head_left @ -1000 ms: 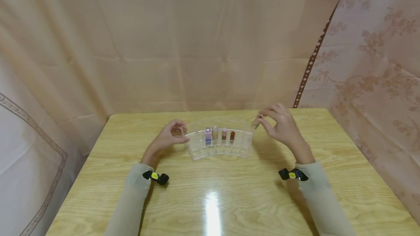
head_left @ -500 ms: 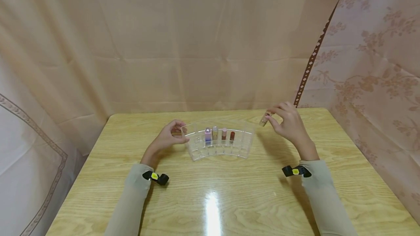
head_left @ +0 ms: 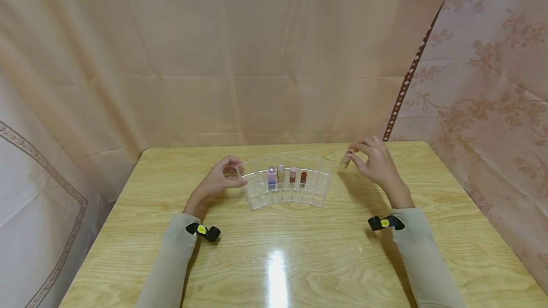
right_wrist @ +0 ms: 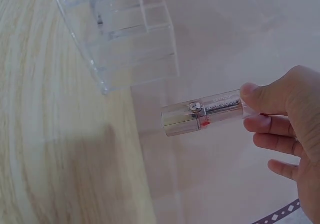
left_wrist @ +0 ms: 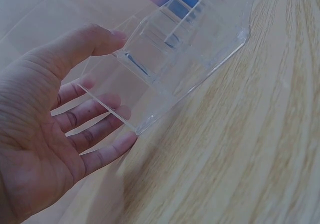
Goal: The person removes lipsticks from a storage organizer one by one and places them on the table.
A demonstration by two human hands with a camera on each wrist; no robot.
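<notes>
A clear curved lipstick organizer (head_left: 318, 189) with rows of compartments stands on the table. Several lipsticks fill its back-middle slots, among them a pink-purple one (head_left: 271, 176) and a dark red one (head_left: 303, 178). My left hand (head_left: 219, 176) grips the organizer's left end; in the left wrist view the thumb lies on its upper edge and the fingers show behind the clear wall. Off the organizer's right end, my right hand (head_left: 376, 164) pinches a lipstick (right_wrist: 202, 115) by one end between thumb and fingers. This lipstick has a clear, lettered part and a pale gold part, held tilted above the tabletop.
The wood-grain table (head_left: 239, 260) reaches back to a hanging beige cloth (head_left: 192, 61). A floral cloth (head_left: 492, 84) hangs on the right and a white cloth (head_left: 34, 213) on the left. A strapped wrist camera (head_left: 385, 223) sits on each sleeve.
My right hand has moved the lipstick rightward, away from the organizer's right end, then dipped slightly and turned the lipstick more upright. The left hand and the organizer have stayed still.
</notes>
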